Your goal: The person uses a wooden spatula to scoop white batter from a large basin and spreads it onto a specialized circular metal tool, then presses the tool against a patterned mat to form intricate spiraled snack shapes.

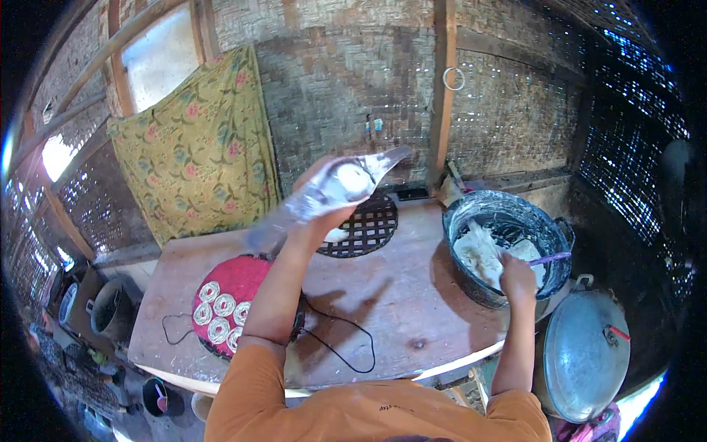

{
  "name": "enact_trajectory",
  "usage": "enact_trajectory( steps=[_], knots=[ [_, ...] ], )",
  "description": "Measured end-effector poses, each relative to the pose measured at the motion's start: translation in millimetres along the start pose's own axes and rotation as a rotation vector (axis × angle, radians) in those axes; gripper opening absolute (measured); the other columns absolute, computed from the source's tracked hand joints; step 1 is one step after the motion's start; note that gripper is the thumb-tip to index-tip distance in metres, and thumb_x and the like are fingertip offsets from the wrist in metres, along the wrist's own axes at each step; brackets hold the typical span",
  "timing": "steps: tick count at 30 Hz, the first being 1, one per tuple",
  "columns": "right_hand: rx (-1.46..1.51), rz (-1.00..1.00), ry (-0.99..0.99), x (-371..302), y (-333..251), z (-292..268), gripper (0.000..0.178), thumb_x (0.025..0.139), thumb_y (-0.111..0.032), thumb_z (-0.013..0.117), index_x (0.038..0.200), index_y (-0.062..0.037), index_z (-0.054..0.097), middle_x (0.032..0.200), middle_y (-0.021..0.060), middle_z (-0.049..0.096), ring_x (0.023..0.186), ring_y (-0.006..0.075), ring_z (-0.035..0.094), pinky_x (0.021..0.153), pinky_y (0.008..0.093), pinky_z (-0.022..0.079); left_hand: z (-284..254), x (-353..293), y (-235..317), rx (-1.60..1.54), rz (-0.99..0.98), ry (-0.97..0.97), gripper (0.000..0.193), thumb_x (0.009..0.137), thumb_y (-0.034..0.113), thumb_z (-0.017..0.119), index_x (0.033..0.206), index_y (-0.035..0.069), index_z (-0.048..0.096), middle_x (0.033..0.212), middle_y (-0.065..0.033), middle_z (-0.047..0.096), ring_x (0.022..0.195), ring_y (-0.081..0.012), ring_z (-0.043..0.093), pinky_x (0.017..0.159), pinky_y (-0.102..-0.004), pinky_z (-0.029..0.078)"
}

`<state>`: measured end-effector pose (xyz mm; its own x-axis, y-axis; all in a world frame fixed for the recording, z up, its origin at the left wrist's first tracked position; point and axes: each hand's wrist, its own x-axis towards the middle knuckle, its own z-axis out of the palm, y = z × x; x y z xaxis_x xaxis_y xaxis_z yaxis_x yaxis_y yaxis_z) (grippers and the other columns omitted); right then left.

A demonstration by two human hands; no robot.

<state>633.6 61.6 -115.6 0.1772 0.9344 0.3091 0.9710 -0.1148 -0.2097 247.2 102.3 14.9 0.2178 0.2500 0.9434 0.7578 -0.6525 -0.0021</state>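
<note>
My left hand [331, 215] is raised over the table, closed around a clear plastic bag [353, 181] with white dough inside. The bag's tip points up and right, and its other end is smeared by motion. My right hand [518, 278] reaches into a large dark basin [482, 202] and grips a purple-handled utensil [549, 258]. Whatever is at the utensil's other end is hidden. White dough [477, 254] lies in the basin, with residue on its inner wall. A pink-covered round tray [250, 271], left of my left forearm, carries several pale coiled dough rings [219, 330].
A dark open-mesh tray [368, 228] lies on the wooden table [412, 295] behind my left forearm. A black cord [353, 324] loops near the front edge. To the right stands a big metal lidded pot [587, 353]. A floral cloth [199, 147] hangs at the left.
</note>
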Motion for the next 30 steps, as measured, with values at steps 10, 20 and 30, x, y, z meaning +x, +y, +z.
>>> enact_trajectory(
  steps=[10,20,30],
  knots=[
    [2.029,-0.076,-1.22,-66.7,-204.4,13.5,0.075,0.088,-0.063,0.035,0.136,-0.0043,0.037,0.115,0.021,0.056,0.08,0.0263,0.06,0.066,0.0343,0.048,-27.5,-54.4,-24.3,-2.105,-0.83,0.253,0.016,0.07,0.015,0.058,0.082,0.007,0.051,0.078,-0.0039,0.048,0.071,-0.0173,0.047,0.061,-0.0309,0.041],
    [1.821,-0.128,-1.021,-66.0,-236.4,17.5,0.067,0.088,-0.058,0.044,0.127,-0.003,0.042,0.104,0.0167,0.056,0.055,0.016,0.051,0.035,0.0217,0.037,-130.3,-164.7,-23.7,-0.281,-0.753,0.065,0.038,0.074,0.027,0.07,0.105,0.006,0.062,0.097,-0.0117,0.066,0.09,-0.022,0.063,0.079,-0.0333,0.051],
    [0.947,-1.045,-0.343,-89.3,-333.1,-54.0,0.088,0.077,-0.034,0.07,0.14,0.0021,0.02,0.127,0.0255,0.046,0.115,0.0355,0.051,0.097,0.0423,0.039,-213.0,-181.6,3.2,-0.152,-0.86,-0.683,0.041,0.07,0.034,0.071,0.102,0.009,0.064,0.089,-0.0131,0.067,0.078,-0.027,0.065,0.07,-0.0378,0.051]
  ],
)
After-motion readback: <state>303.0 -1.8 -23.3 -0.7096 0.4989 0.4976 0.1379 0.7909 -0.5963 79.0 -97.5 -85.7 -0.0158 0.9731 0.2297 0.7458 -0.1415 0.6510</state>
